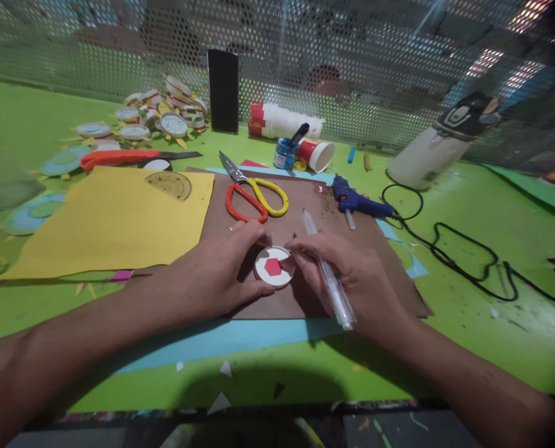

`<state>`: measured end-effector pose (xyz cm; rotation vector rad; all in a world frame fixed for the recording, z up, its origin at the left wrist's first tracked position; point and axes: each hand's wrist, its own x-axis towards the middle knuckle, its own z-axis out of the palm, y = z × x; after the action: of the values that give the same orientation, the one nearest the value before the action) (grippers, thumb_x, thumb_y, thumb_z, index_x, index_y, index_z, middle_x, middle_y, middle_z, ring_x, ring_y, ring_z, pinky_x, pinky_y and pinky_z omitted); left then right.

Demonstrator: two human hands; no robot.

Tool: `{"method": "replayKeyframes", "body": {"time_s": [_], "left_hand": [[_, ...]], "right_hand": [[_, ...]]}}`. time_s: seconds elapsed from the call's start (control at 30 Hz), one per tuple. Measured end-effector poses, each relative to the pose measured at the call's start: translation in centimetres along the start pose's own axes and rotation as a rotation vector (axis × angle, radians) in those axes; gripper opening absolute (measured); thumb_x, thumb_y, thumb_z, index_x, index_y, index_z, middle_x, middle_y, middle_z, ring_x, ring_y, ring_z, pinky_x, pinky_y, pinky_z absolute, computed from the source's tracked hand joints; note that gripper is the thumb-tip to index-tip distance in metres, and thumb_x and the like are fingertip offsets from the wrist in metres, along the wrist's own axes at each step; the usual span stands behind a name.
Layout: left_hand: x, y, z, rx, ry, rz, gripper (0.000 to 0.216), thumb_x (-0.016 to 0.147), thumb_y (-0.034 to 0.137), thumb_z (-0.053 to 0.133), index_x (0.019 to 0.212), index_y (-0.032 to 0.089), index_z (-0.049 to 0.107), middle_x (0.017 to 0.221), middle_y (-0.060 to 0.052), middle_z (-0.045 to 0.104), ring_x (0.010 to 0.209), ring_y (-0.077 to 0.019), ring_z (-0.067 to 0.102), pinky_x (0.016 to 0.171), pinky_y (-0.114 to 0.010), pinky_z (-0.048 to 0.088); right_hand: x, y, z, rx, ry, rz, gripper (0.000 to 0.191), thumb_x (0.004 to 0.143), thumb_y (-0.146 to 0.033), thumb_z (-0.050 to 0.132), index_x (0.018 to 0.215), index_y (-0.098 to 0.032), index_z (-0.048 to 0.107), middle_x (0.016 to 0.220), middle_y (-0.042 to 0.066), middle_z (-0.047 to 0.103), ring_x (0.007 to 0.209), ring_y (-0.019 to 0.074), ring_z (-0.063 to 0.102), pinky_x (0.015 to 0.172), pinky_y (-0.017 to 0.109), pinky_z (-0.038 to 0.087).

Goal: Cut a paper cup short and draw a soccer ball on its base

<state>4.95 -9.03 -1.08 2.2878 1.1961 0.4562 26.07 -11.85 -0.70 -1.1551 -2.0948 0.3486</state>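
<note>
My left hand [231, 264] grips the edge of a small round white disc [263, 275], perhaps a cut cup bottom, between thumb and fingers. On its face lies a red paper hexagon [272, 267]. My right hand [347, 267] has a clear-barrelled pen [336, 297] tucked between thumb and fingers, its tip pointing away from me. A fingertip of that hand touches the hexagon's right side. Both hands are over a brown sheet [300, 186]. Beyond them lie scissors [254, 190] with one red and one yellow handle.
A blue glue gun [359, 202] with a looping black cord [468, 249] lies right. Left are a yellow sheet [132, 230], a protractor [170, 185] and an orange-handled knife [123, 158]. Behind stand a phone [223, 92], stacked cups [284, 121], a paint jar [285, 154] and a tilted bottle [438, 146].
</note>
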Motion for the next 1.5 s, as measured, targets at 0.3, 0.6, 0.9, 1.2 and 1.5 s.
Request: {"method": "replayKeyframes", "body": {"time_s": [0.3,0.6,0.9,1.2,1.5], "left_hand": [[-0.10,-0.26,0.06,-0.004,0.014,0.024,0.040,0.081,0.048,0.064,0.109,0.023,0.051,0.098,-0.004,0.062,0.081,-0.0210,0.061,0.066,-0.034,0.046],[-0.01,-0.33,0.28,-0.007,0.040,0.044,0.042,0.081,0.053,0.062,0.108,0.022,0.052,0.098,-0.005,0.062,0.079,-0.0198,0.061,0.065,-0.032,0.046],[0.01,-0.33,0.23,-0.024,0.028,0.042,0.042,0.081,0.053,0.062,0.108,0.022,0.053,0.097,-0.005,0.062,0.080,-0.0203,0.061,0.065,-0.032,0.045],[0.03,0.15,-0.06,-0.006,0.003,0.001,0.040,0.081,0.051,0.063,0.106,0.023,0.051,0.093,-0.003,0.061,0.074,-0.0187,0.059,0.061,-0.031,0.043],[-0.05,0.12,-0.07,0.015,0.004,0.003,0.037,0.080,0.045,0.065,0.104,0.022,0.051,0.092,-0.002,0.060,0.076,-0.0193,0.059,0.062,-0.030,0.041]], "right_hand": [[0.19,-0.47,-0.04,0.019,0.006,-0.027,0.016,0.092,-0.018,0.053,0.101,-0.016,0.066,0.084,0.006,0.066,0.075,0.0176,0.060,0.067,0.031,0.047],[0.42,-0.53,0.05,0.037,-0.091,-0.057,0.023,0.091,-0.015,0.050,0.108,-0.020,0.064,0.097,0.009,0.069,0.087,0.0214,0.060,0.073,0.035,0.049],[0.19,-0.30,0.15,0.030,-0.069,-0.040,0.021,0.091,-0.015,0.051,0.107,-0.021,0.064,0.097,0.008,0.068,0.084,0.0200,0.061,0.072,0.034,0.049],[0.27,-0.43,0.16,0.046,0.008,-0.041,0.019,0.092,-0.016,0.052,0.106,-0.016,0.065,0.089,0.008,0.067,0.079,0.0186,0.061,0.068,0.032,0.049],[0.02,-0.20,0.10,0.004,0.022,-0.033,0.019,0.090,-0.015,0.055,0.104,-0.015,0.068,0.087,0.008,0.067,0.076,0.0186,0.061,0.066,0.031,0.048]]}}
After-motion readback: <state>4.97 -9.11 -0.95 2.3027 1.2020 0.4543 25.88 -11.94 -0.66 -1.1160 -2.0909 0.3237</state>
